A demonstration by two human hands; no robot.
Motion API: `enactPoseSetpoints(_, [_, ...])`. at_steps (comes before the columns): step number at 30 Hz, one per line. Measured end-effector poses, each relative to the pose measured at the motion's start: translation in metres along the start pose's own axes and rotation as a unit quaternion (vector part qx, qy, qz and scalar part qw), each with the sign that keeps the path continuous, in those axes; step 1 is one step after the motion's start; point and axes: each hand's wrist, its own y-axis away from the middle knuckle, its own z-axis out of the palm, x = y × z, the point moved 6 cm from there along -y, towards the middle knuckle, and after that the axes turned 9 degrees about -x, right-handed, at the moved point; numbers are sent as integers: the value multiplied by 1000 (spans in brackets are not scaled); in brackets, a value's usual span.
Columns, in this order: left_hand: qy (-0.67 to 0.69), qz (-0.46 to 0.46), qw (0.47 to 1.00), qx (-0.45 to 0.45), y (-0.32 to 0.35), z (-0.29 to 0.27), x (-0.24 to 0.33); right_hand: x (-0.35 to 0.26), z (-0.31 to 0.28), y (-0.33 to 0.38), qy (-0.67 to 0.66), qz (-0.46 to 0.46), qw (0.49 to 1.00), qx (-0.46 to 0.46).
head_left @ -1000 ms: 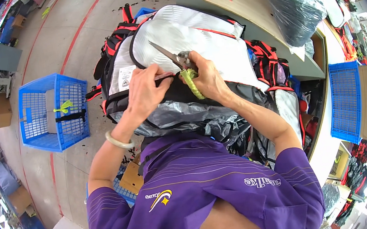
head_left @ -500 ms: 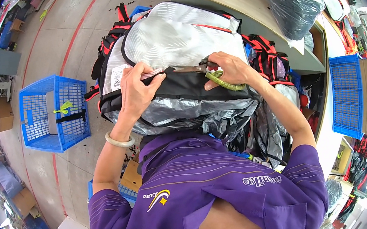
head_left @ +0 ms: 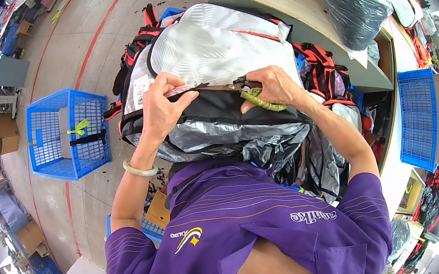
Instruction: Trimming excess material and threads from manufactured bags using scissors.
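A large grey-white patterned backpack [head_left: 219,44] with black panels and red trim lies in front of me. My left hand [head_left: 162,104] is closed in a pinch on the dark fabric edge along its near side, beside a white label [head_left: 140,89]. In my right hand [head_left: 278,87] is a pair of scissors [head_left: 220,87], one handle wrapped in green. Their blades point left along the same edge, the tips close to my left fingertips. Whether the blades have a thread between them is too small to tell. Crinkled silver lining [head_left: 219,135] hangs below the black panel.
To the left on the floor stands a blue plastic crate [head_left: 69,134] with a green tie. A wooden-topped bench [head_left: 285,0] bearing a dark plastic-wrapped bundle [head_left: 354,3] is at the far right. More red-and-black straps [head_left: 326,66] lie right of the backpack. Another blue crate [head_left: 417,118] stands farther right.
The scissors have moved slightly left along the edge, their tips nearer my left fingers. My left hand keeps its pinch in nearly the same place.
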Motion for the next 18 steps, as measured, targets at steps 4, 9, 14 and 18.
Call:
enactPoseSetpoints(4, [21,-33,999,-21,1,-3,5,2,3,2,-25,9,1000,-5])
enactPoseSetpoints(9, [51,-10,999,-15,4,-2,-1,2,6,-1,-25,4,1000,-14])
enactPoseSetpoints(14, [35,-12,999,-13,6,-3,9,0,9,-10,-10,-36,999,-12])
enactPoseSetpoints(18, [69,-21,997,2,5,-1,4,-8,11,-19,-18,-32,998,-45])
